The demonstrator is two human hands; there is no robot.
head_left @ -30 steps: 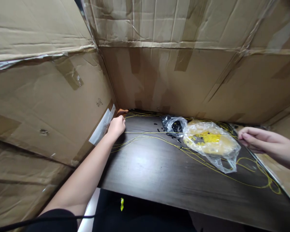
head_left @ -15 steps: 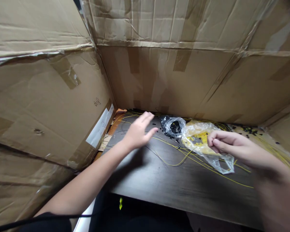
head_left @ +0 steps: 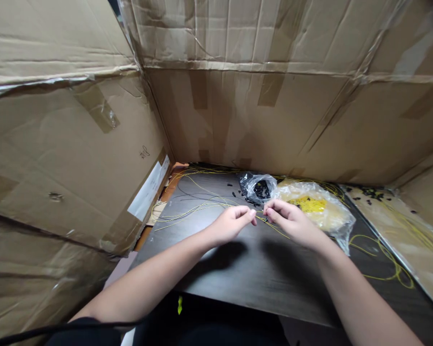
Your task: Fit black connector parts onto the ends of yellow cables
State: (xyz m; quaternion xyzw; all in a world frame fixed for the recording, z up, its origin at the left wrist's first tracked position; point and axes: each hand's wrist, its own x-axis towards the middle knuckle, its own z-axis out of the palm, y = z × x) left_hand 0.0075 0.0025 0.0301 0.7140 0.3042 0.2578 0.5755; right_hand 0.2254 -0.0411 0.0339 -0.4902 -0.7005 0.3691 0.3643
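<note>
My left hand (head_left: 234,223) is closed in a pinch over the middle of the table, with thin yellow wire (head_left: 191,211) running into it from the left. Facing it, a small gap away, is my right hand (head_left: 285,218), its thumb and forefinger pressed together. A short stretch of yellow shows between the fingertips; what the right fingers pinch is too small to make out. Just below the right fingertips is a small black piece (head_left: 266,220) among the wires. Behind my right hand lies a clear plastic bag (head_left: 337,221) of small yellow pieces (head_left: 312,205).
Another clear bag (head_left: 250,186) holds small black parts (head_left: 262,189), with several loose ones around it. More yellow wire (head_left: 397,269) curls on the dark table (head_left: 238,283) at the right. Tall cardboard walls (head_left: 238,120) enclose the back and sides.
My right hand has moved left from over the yellow pieces to meet my left hand. The left hand has come right and lower, its spread fingers now pinched. Wires have shifted on the table.
</note>
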